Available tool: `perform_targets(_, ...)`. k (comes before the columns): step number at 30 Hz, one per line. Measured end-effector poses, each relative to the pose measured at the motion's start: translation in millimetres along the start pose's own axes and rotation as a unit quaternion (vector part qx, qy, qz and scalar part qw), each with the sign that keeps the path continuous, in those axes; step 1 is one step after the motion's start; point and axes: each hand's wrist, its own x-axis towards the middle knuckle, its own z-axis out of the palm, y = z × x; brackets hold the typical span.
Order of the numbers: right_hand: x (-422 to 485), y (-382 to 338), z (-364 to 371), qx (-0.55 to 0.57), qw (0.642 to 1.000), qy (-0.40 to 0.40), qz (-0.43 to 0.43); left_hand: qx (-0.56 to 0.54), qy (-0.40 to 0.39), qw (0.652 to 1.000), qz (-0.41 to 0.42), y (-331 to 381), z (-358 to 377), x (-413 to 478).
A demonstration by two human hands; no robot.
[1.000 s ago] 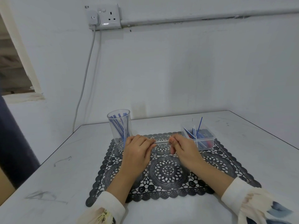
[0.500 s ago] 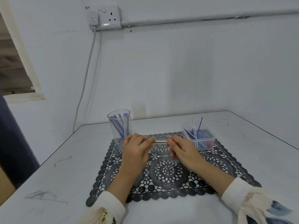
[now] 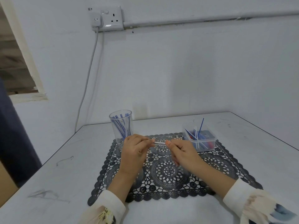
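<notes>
Both hands pinch one thin stick.

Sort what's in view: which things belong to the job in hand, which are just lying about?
In the job: left hand, right hand, thin stick pinched between them, clear cup of blue sticks, tub of sticks.
Lying about: lace mat, wall socket, cable.

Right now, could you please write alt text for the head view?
The left hand and right hand pinch a thin pale stick by its ends over a black placemat, between a clear cup of blue sticks and a plastic tub.
</notes>
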Motion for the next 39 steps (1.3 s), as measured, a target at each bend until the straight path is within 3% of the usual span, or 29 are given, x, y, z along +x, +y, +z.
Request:
perform_targets(4, -5, -10, 8, 0.111, 0.992, 0.022, 0.047, 0.014, -0.004, 1.0, 0.003, -1, -3, 2)
perform_targets(12, -6, 4, 15, 0.027, 0.997, 0.064, 0.022, 0.016, -0.08, 0.996, -0.045, -4, -10, 2)
perform_targets(15, -5, 12, 17, -0.146, 0.989, -0.024, 0.011, 0.05, -0.076, 0.991, -0.094, -10, -17, 1)
perform_targets(18, -7, 22, 22, -0.296, 0.946, -0.129, 0.012, 0.076, -0.054, 0.983, -0.159, -17, -23, 1)
perform_targets(25, -6, 25, 27, -0.414, 0.882, -0.224, 0.032, 0.045, 0.006, 0.961, -0.272, -16, -27, 5)
perform_targets(30, -6, 26, 28, -0.427, 0.873, -0.234, 0.03, 0.012, 0.058, 0.907, -0.416, -18, -38, 12)
perform_targets(39, -6, 28, 29, -0.427, 0.874, -0.232, 0.029, 0.087, -0.15, 0.805, -0.567, -49, -62, -1)
